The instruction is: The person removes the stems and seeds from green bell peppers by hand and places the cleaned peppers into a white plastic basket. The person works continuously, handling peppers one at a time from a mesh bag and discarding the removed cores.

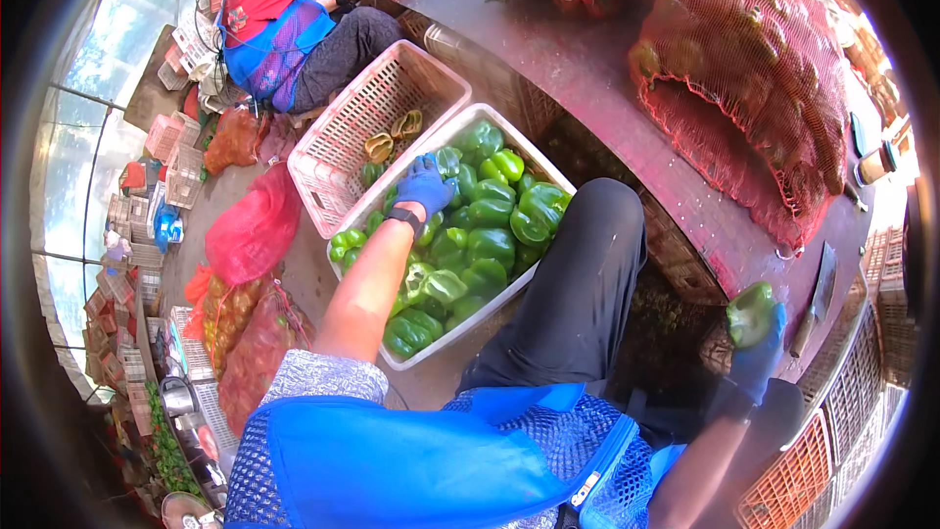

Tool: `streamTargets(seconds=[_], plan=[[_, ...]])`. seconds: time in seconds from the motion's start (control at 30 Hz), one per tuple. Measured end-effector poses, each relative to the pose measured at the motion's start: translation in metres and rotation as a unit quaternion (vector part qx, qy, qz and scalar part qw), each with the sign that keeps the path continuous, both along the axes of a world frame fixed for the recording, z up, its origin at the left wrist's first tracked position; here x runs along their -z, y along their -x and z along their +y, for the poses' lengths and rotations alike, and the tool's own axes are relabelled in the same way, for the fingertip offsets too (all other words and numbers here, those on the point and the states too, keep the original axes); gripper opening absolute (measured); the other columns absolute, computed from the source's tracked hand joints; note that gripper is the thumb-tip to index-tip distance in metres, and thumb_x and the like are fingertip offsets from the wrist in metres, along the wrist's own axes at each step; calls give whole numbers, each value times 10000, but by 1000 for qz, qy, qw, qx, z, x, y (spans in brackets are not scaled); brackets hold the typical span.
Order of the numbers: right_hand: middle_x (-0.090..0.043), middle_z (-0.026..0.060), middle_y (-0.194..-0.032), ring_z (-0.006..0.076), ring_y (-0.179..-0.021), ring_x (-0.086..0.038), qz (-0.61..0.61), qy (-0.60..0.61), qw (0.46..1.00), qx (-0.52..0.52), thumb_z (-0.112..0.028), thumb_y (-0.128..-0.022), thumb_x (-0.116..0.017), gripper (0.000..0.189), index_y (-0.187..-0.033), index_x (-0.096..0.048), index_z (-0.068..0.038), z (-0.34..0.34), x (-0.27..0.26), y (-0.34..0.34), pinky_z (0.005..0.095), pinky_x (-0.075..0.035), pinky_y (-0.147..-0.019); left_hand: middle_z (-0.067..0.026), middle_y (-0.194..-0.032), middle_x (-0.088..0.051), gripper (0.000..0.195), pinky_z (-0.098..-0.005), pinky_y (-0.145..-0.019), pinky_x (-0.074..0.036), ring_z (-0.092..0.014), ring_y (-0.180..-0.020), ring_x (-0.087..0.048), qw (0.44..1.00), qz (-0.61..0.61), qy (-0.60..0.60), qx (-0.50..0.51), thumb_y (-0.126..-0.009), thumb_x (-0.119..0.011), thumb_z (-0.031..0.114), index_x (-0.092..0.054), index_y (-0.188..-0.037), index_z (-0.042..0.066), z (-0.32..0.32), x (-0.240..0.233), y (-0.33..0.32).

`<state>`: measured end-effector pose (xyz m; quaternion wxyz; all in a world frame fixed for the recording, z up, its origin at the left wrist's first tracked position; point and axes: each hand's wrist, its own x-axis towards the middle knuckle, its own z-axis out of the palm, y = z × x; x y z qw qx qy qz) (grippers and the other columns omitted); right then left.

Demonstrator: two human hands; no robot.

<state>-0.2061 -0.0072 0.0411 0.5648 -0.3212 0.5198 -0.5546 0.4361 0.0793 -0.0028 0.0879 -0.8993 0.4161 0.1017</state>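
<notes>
My left hand (426,187), in a blue glove, reaches over a white plastic crate (400,365) heaped with green bell peppers (490,202). Its back faces up and its fingers touch the peppers near the crate's far left side; what lies under the palm is hidden. At the lower right, my right hand (764,356), also gloved in blue, grips a cut green bell pepper (750,314) with its pale inside showing. Beside that hand, a cleaver (824,283) lies on the dark reddish table (587,81), its wooden handle towards me.
A pink plastic crate (316,180) with a few discoloured pepper pieces adjoins the white one. Red mesh sacks (749,73) cover part of the table. Filled net bags (257,345) stand on the left floor. A co-worker (275,37) sits at the table's far end. Stacked crates (844,397) stand right.
</notes>
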Motion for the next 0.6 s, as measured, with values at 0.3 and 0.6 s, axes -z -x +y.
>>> streamTargets(seconds=[0.3,0.6], plan=[[-678,50,-1080,177,-978,-635,-62,10,997,-37,-489,-1030,-520,486,-1182,-665,-51,6,-35,-38,331,-505,-880,-257,-1241,-608,544,-462,-945,-516,-401,-1118,-621,900,33,419,111,-863,-716,319,-582,-1271,-16,-10,-100,75],[-711,87,-985,194,-884,-659,-93,-28,986,-137,-531,-1075,-376,599,-1111,-677,-15,34,-45,-61,346,-536,-841,-229,-1209,-645,623,-435,-982,-514,-364,-1112,-642,747,343,444,357,-838,-762,356,-572,-1323,14,-21,-130,366]])
